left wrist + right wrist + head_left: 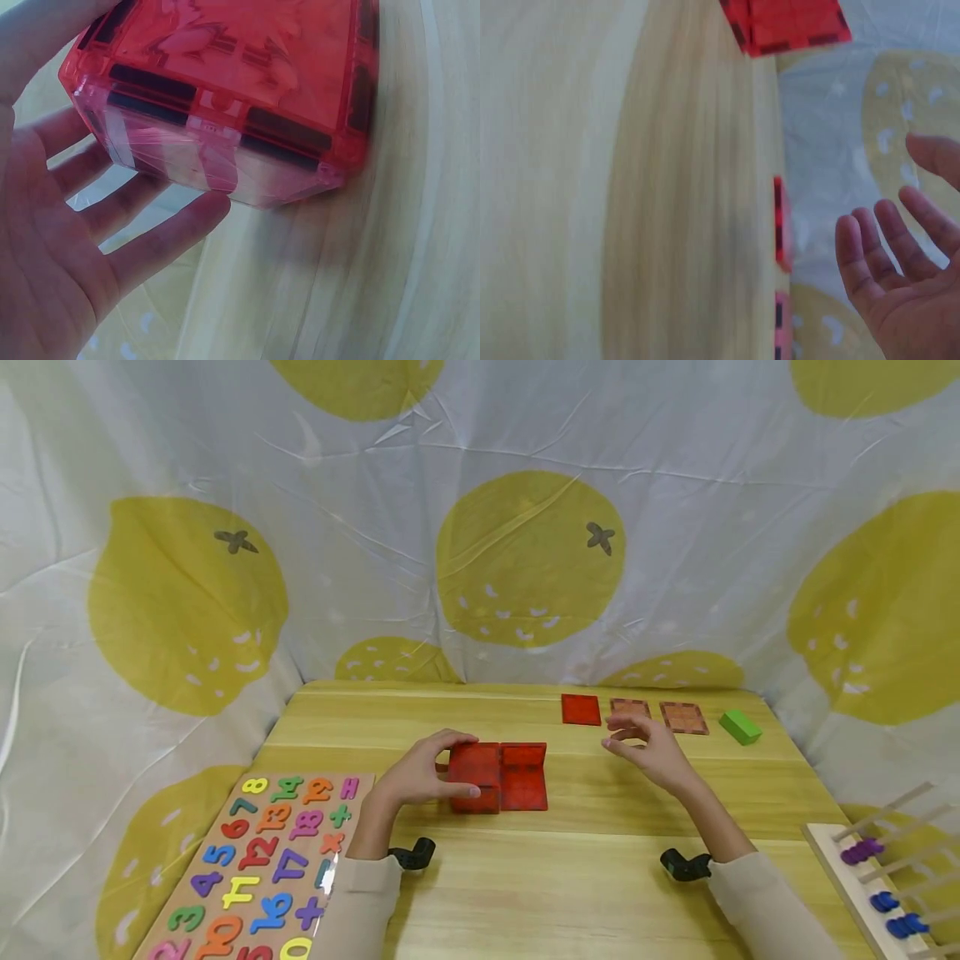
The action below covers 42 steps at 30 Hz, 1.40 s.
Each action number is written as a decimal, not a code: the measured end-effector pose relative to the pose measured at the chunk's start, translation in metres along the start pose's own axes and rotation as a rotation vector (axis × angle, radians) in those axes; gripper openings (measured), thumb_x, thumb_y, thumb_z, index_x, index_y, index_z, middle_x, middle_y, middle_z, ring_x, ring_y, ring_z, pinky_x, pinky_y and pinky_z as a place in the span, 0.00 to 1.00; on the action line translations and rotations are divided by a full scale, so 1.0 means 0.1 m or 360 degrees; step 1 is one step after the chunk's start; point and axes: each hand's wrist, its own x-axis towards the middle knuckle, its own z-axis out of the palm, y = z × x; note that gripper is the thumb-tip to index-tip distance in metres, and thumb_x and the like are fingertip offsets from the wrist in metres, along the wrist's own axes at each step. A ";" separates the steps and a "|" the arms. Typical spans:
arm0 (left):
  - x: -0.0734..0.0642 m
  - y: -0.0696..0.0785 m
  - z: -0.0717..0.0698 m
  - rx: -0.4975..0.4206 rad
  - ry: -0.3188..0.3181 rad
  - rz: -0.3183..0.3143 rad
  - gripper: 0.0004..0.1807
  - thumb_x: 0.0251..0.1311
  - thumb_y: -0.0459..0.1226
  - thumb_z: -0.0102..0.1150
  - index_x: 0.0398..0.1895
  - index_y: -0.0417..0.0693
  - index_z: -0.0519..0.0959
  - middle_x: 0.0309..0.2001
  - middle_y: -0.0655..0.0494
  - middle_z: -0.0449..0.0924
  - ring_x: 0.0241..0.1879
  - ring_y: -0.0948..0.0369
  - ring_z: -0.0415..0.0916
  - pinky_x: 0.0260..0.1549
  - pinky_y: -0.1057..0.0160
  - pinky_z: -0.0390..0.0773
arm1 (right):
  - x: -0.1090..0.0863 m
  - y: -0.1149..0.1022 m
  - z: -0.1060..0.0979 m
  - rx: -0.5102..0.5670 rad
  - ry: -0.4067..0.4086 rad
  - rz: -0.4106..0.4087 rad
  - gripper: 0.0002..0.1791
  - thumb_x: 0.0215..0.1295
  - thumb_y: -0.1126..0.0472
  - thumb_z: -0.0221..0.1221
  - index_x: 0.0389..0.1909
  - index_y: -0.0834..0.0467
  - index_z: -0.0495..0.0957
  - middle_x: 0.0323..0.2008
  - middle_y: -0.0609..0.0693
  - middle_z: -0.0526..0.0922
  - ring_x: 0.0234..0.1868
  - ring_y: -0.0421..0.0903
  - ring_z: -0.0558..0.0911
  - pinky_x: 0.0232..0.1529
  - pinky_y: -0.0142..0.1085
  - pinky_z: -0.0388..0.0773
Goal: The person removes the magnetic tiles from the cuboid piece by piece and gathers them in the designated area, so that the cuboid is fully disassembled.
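A box of red see-through magnetic tiles point(474, 767) stands on the table; my left hand point(420, 772) grips it from the left, thumb across its near side and fingers behind. In the left wrist view the box point(240, 67) shows dark magnets along its edges. Joined on its right are a flat red tile point(523, 792) and an upright red tile point(523, 753). My right hand point(656, 756) hovers with loosely bent fingers and nothing in them, just in front of a pale tile with reddish edges point(628, 705), which it partly hides.
Along the back edge lie a red tile point(581, 710), another pale tile point(684, 718) and a green block point(740, 727). A number board point(255, 860) lies at left front, and a bead counting frame point(862, 893) at right. A lemon-print cloth point(360, 543) hangs behind.
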 end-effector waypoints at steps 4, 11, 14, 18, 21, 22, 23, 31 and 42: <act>0.00 -0.01 0.01 -0.0034 -0.0036 0.0003 0.42 0.53 0.53 0.78 0.71 0.58 0.71 0.63 0.62 0.74 0.63 0.58 0.71 0.55 0.57 0.83 | -0.03 -0.08 0.20 0.0105 -0.0127 -0.0061 0.26 0.69 0.54 0.68 0.65 0.56 0.75 0.64 0.63 0.77 0.60 0.62 0.80 0.54 0.36 0.84; 0.02 0.03 0.04 -0.0047 -0.0054 0.0005 0.43 0.54 0.54 0.77 0.73 0.62 0.70 0.68 0.62 0.71 0.63 0.57 0.72 0.59 0.53 0.82 | -0.02 -0.21 0.46 0.0235 -0.0214 -0.0131 0.28 0.66 0.57 0.70 0.65 0.56 0.76 0.64 0.63 0.77 0.63 0.67 0.76 0.57 0.40 0.83; 0.04 0.05 0.05 -0.0055 -0.0061 -0.0008 0.42 0.54 0.54 0.77 0.73 0.63 0.70 0.68 0.61 0.71 0.61 0.57 0.74 0.58 0.53 0.83 | 0.02 -0.26 0.55 0.0249 -0.0224 -0.0141 0.28 0.65 0.58 0.71 0.64 0.56 0.77 0.64 0.63 0.77 0.63 0.67 0.77 0.58 0.42 0.83; 0.04 0.06 0.03 -0.0038 -0.0069 -0.0021 0.44 0.54 0.54 0.77 0.73 0.59 0.70 0.68 0.61 0.72 0.60 0.57 0.74 0.57 0.54 0.83 | 0.05 -0.31 0.68 0.0247 -0.0231 -0.0141 0.27 0.65 0.57 0.71 0.63 0.57 0.78 0.63 0.61 0.79 0.62 0.62 0.78 0.58 0.46 0.83; 0.04 0.07 0.03 -0.0045 -0.0073 -0.0027 0.43 0.54 0.54 0.77 0.73 0.59 0.70 0.68 0.61 0.72 0.60 0.57 0.74 0.56 0.55 0.83 | 0.08 -0.32 0.77 0.0265 -0.0238 -0.0139 0.26 0.65 0.57 0.71 0.62 0.58 0.79 0.61 0.58 0.80 0.60 0.59 0.80 0.58 0.48 0.83; 0.04 0.07 0.03 -0.0050 -0.0074 -0.0025 0.43 0.54 0.54 0.77 0.73 0.59 0.70 0.68 0.61 0.72 0.60 0.57 0.74 0.56 0.55 0.83 | 0.09 -0.32 0.79 0.0269 -0.0245 -0.0136 0.25 0.65 0.57 0.71 0.62 0.58 0.79 0.61 0.58 0.81 0.60 0.58 0.80 0.58 0.48 0.83; 0.04 0.07 0.03 -0.0065 -0.0077 -0.0026 0.43 0.54 0.54 0.77 0.73 0.60 0.70 0.67 0.61 0.72 0.60 0.57 0.74 0.56 0.55 0.83 | 0.09 -0.32 0.82 0.0273 -0.0251 -0.0135 0.24 0.66 0.57 0.70 0.61 0.58 0.80 0.60 0.57 0.81 0.60 0.58 0.80 0.59 0.49 0.83; 0.04 0.05 0.07 -0.0114 -0.0086 -0.0034 0.41 0.54 0.54 0.77 0.72 0.64 0.70 0.66 0.62 0.72 0.59 0.56 0.75 0.55 0.55 0.84 | 0.14 -0.29 0.96 0.0299 -0.0243 -0.0097 0.22 0.67 0.55 0.69 0.60 0.55 0.81 0.58 0.55 0.83 0.56 0.54 0.82 0.58 0.45 0.84; 0.03 0.05 0.05 -0.0134 -0.0093 -0.0021 0.41 0.55 0.53 0.76 0.72 0.64 0.69 0.66 0.62 0.72 0.59 0.56 0.75 0.55 0.55 0.84 | 0.21 -0.26 1.09 0.0214 -0.0223 -0.0059 0.19 0.68 0.53 0.68 0.58 0.52 0.83 0.56 0.50 0.85 0.54 0.49 0.82 0.63 0.51 0.80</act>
